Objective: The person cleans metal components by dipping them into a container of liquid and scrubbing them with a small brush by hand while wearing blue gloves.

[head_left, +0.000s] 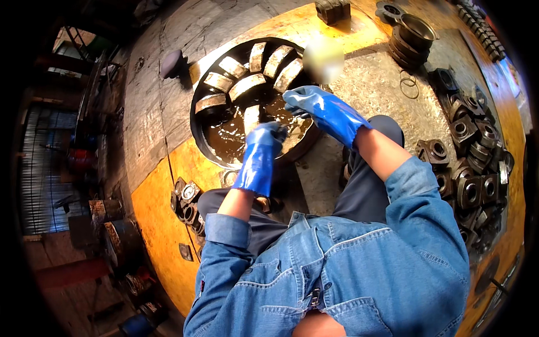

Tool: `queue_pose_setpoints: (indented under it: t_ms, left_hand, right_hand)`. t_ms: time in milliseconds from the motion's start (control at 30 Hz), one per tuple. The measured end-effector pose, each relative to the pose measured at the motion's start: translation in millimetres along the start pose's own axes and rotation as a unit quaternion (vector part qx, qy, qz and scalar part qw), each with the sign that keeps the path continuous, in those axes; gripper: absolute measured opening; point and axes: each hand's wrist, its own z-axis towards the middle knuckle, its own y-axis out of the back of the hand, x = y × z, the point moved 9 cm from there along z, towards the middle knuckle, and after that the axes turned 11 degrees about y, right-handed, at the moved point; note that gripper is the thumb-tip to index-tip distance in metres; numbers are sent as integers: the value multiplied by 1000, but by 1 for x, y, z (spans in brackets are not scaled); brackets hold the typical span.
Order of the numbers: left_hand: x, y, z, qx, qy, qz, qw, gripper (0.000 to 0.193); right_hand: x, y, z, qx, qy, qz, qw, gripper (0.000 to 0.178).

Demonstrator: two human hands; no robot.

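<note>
Both my hands wear long blue rubber gloves over a round dark basin (pixel 197 140) that holds murky brown liquid (pixel 222 137). Curled fingers close my left hand (pixel 266 137), low over the basin's near part. A pale, curved metal block (pixel 251 116) stands up just beyond it; whether the fingers grip that block is hidden. My right hand (pixel 306 101) is closed above the basin's right side, its fingers bent inward, and what they hold, if anything, cannot be made out. Several arched metal blocks (pixel 247 87) with worn, light faces lie along the far half of the basin.
Greasy metal housings (pixel 469 191) with round bores are heaped at the right. Metal rings (pixel 410 48) stand stacked at the far right, near two thin loose rings (pixel 409 87). Smaller parts (pixel 188 194) lie left of my knee. A dark rounded object (pixel 173 64) sits left of the basin.
</note>
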Motion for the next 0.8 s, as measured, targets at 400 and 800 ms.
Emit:
queue_pose_setpoints:
  t_ms: [400,800]
  left_hand:
    - [-41,20,-39,-283,-211,116,929,22]
    - [68,17,14,-85,248,117,958,93]
  right_hand:
    - [-26,-79,-28,112,-111,295,942,37]
    - [-95,-22,59,281,-172,-574,749,33]
